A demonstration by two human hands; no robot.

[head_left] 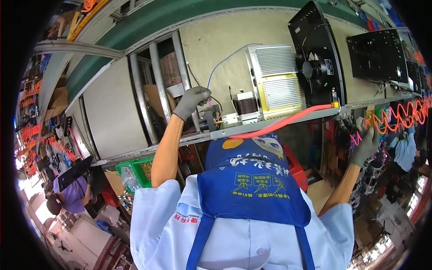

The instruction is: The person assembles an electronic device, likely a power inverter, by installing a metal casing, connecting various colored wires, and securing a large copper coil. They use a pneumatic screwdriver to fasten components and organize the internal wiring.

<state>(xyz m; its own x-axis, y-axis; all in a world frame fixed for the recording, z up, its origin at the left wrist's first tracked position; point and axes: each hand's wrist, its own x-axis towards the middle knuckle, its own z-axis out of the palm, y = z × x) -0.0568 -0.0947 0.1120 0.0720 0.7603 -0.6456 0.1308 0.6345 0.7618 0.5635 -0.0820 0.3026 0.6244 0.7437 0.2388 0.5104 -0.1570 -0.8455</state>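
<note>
The silver finned unit (278,81) is sitting on the bench rail (270,123), with the black fan panel (317,67) at its three o'clock. The gloved left hand (193,101) is pinching the blue wire (225,60), which is running toward two o'clock to the unit. The gloved right hand (368,144) is closing around the coiled orange hose (400,114), well apart.

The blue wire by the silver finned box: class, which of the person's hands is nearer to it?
Left. The left hand is at the blue wire, at its lower end. The right hand is far off, past the black fan, by the coiled orange hose.
</note>
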